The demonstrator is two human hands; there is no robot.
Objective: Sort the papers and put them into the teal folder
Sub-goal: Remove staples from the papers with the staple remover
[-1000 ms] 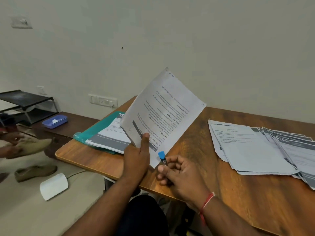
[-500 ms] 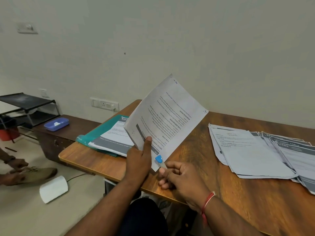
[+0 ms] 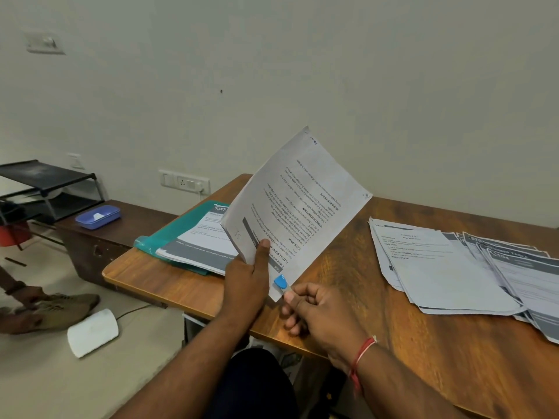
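Note:
My left hand (image 3: 246, 285) grips a printed sheaf of papers (image 3: 302, 201) by its lower edge and holds it tilted above the table's front left part. My right hand (image 3: 320, 316) pinches a small blue-tipped metal tool (image 3: 280, 282) against the sheaf's bottom corner. The teal folder (image 3: 181, 225) lies open at the table's left end, behind the held sheaf, with a stack of grey-banded papers (image 3: 199, 246) on it. More loose papers (image 3: 447, 267) are fanned out on the right of the wooden table (image 3: 423, 358).
A blue box (image 3: 97, 217) sits on a dark low cabinet left of the table, beside a black rack (image 3: 45, 182). On the floor lie a white device (image 3: 92, 332) and another person's shoe (image 3: 60, 306) with their hands on it. A wall socket (image 3: 184, 182) is behind the folder.
The blue tip has moved slightly onto the sheaf's bottom corner. The sheaf stays in my left hand. The other person's hands at the left have gone to the shoe.

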